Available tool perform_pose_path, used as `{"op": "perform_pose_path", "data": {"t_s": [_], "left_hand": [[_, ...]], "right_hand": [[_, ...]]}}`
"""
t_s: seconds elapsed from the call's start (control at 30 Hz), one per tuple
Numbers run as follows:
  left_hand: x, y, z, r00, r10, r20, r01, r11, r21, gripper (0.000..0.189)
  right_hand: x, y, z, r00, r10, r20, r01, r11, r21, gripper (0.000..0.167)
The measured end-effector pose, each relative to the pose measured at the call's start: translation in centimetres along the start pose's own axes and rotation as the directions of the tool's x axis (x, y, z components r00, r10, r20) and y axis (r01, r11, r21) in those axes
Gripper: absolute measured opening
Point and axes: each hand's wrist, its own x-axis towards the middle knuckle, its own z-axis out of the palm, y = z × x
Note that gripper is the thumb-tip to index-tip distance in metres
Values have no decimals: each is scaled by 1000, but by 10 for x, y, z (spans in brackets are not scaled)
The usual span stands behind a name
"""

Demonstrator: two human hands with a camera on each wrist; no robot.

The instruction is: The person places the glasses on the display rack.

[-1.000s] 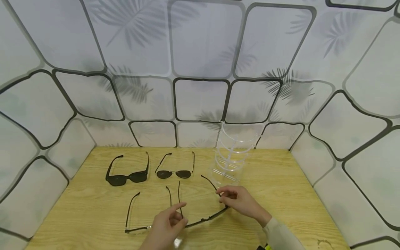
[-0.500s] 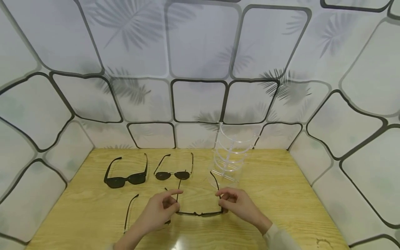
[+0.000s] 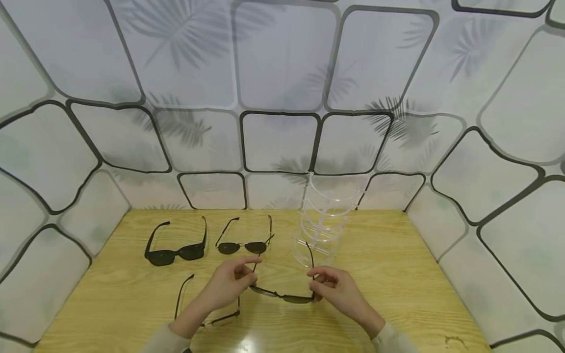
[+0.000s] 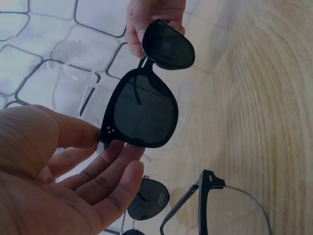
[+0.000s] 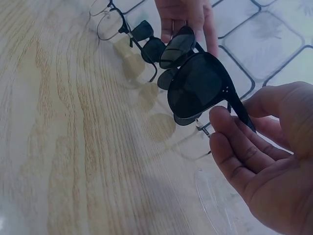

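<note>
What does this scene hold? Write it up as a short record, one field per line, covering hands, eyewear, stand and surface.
Held: black-framed sunglasses with dark lenses, temples pointing away from the person
Left hand: pinches the held pair at its left end
Right hand: grips its right end
Back left: thick-framed black sunglasses; thin metal-framed sunglasses with rounded dark lenses
Front left: clear-lensed glasses with a dark upper rim, partly behind the left forearm
Back, right of centre: clear plastic tiered stand
Surface: yellowish wood-grain table
</note>
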Motion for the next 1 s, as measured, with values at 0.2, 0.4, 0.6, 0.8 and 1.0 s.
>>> {"op": "perform_pose_path", "data": {"t_s": [0.2,0.4,0.6,0.8,1.0], "left_hand": [[14,0,2,1000,10,-8,-10,999,43,36],[27,1,4,999,36,-7,-36,997,69,34],[39,0,9,1000,26,-14,-25,999,44,33],[53,0,15,999,1,-44,-1,1000,-2,28],[64,2,22,998,12,-65,-15,999,-51,27]], "right_hand": [[-3,1,-1,1000,-1,-31,2,999,33,39],[-5,3,-4,998,4,-57,-2,999,36,39],[-4,7,-8,994,3,-108,0,1000,27,37],[-1,11,-12,989,21,-149,-17,999,31,37],[2,16,-16,979,59,-195,-49,997,52,39]]}}
